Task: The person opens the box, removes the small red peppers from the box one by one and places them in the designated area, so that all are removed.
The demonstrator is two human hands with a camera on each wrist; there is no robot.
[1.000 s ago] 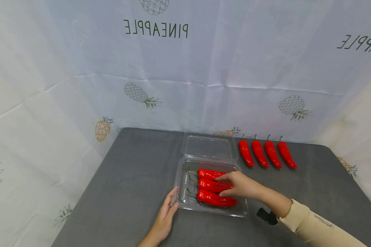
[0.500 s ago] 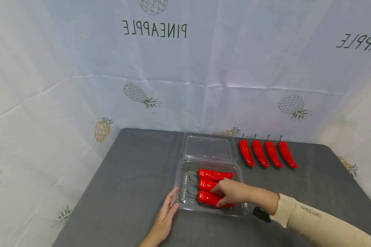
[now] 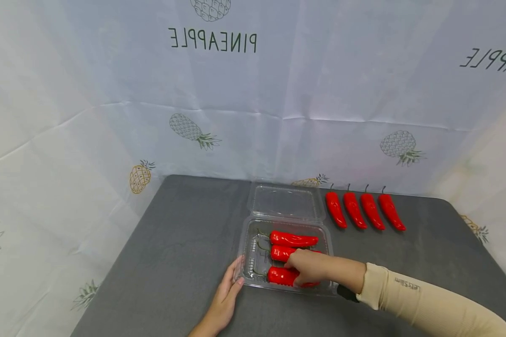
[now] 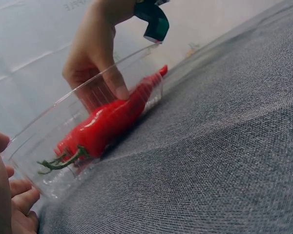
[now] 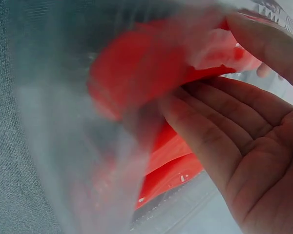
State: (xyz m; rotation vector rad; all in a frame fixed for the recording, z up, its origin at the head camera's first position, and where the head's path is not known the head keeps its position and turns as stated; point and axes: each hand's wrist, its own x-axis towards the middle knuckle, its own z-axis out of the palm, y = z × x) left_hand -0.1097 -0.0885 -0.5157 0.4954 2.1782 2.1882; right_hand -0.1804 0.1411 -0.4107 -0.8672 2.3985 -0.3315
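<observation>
Three red chili peppers lie side by side in a clear plastic container (image 3: 253,281), stems to the left. My right hand (image 3: 309,267) reaches in from the right and grips the nearest chili pepper (image 3: 278,276), thumb on its near side and fingers on its far side. In the left wrist view that pepper (image 4: 100,129) lies along the front wall. Just behind it are the middle pepper (image 3: 280,253), partly hidden by my hand, and the far pepper (image 3: 294,239). At the container's front left corner, my left hand (image 3: 222,302) holds the rim between thumb and fingers.
The container's clear lid (image 3: 286,202) lies folded back behind it. Several more red chili peppers (image 3: 353,209) stand in a row at the back right of the grey table (image 3: 185,224). A pineapple-print curtain (image 3: 278,93) hangs behind the table.
My right hand has moved left and closer to me, down onto the nearest pepper. That pepper has shifted toward the front wall, widening its gap from the middle one. My left hand stays put.
</observation>
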